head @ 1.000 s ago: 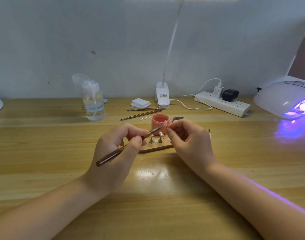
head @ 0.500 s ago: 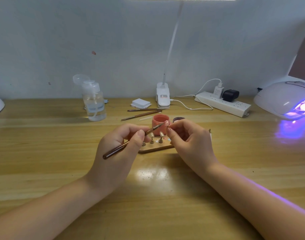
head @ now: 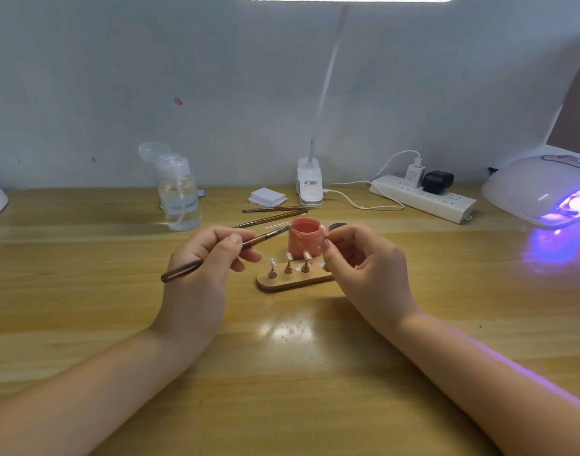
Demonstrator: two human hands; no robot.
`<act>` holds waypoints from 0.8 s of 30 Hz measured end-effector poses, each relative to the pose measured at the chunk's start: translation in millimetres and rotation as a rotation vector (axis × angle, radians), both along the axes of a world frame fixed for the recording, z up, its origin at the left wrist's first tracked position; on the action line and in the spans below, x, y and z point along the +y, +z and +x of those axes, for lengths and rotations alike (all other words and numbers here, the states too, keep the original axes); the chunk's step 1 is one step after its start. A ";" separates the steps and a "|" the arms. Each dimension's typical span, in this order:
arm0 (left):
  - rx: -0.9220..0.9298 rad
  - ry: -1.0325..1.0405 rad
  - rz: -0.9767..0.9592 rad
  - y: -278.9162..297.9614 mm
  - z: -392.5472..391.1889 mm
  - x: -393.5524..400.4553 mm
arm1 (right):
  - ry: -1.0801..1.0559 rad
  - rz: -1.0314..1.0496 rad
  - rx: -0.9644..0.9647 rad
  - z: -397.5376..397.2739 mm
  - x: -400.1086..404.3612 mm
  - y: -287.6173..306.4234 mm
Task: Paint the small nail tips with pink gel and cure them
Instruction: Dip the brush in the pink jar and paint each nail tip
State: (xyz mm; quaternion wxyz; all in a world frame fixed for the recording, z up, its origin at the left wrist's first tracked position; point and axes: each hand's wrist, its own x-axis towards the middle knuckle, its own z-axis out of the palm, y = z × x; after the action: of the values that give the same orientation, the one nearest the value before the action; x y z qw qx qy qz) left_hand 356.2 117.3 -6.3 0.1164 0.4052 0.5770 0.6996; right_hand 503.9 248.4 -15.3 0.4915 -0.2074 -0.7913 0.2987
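Left hand (head: pixel 203 268), at about 9 o'clock from the wooden stand (head: pixel 293 281), pinches a brown-handled brush (head: pixel 223 253) between thumb and fingers, its bristle end angled up toward 2 o'clock and reaching the rim of the pink gel pot (head: pixel 305 239). Right hand (head: pixel 364 268), at 3 o'clock of the stand, has thumb and forefinger pinched together near the pot's right edge; it seems to hold a small nail tip (head: pixel 325 232), though the piece is too tiny to be sure of. On the stand, 3 brass pegs carry nail tips (head: pixel 288 256), and a couple of loose tips lie at its right end, just beside the right fingers.

Judging from this, the brush is being loaded with gel. Too much on the bristles could drip onto the tabletop (head: pixel 282 373) or flood the tip's edges. A stray sleeve of movement from either hand could also knock the pegs, which stand very near both hands.

Beyond the pot, at 12 o'clock, 2 spare brushes (head: pixel 275 213) lie flat, with a white pad stack (head: pixel 267 196) and a lamp clamp (head: pixel 310 185) behind. A pump bottle (head: pixel 178 195) stands at 10 o'clock. A power strip (head: pixel 423 197) sits at 1 o'clock, and the curing lamp (head: pixel 542 189) glows violet at 2 o'clock, well apart from the stand; carrying a wet tip that far risks smudging.
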 end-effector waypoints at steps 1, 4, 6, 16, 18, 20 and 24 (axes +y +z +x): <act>-0.012 0.007 -0.005 -1.0 -1.0 0.7 | -0.003 -0.009 0.000 0.4 0.5 0.3; -0.027 0.033 -0.050 -4.3 -3.7 3.5 | -0.026 -0.050 -0.017 0.9 2.4 0.4; -0.019 0.042 -0.086 -7.2 -4.7 5.5 | -0.045 -0.077 -0.043 0.4 3.3 0.0; 0.195 0.029 -0.199 -16.6 -7.3 3.9 | -0.212 -0.020 -0.327 -0.6 11.7 -6.1; 0.272 0.053 -0.255 -19.1 -9.7 3.1 | -0.252 -0.017 -0.387 -1.2 13.6 -7.4; 0.326 0.066 -0.306 -21.3 -10.9 2.7 | -0.269 -0.006 -0.442 -2.2 15.1 -8.2; 0.368 0.053 -0.333 -22.6 -9.1 3.1 | -0.284 0.023 -0.574 -3.6 17.0 -5.7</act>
State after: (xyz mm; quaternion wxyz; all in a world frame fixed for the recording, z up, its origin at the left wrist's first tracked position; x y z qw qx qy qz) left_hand 347.1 120.4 -28.9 0.0563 0.4858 0.7062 0.5119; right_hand 500.3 265.4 -21.0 0.2872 -0.3860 -0.8641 0.1477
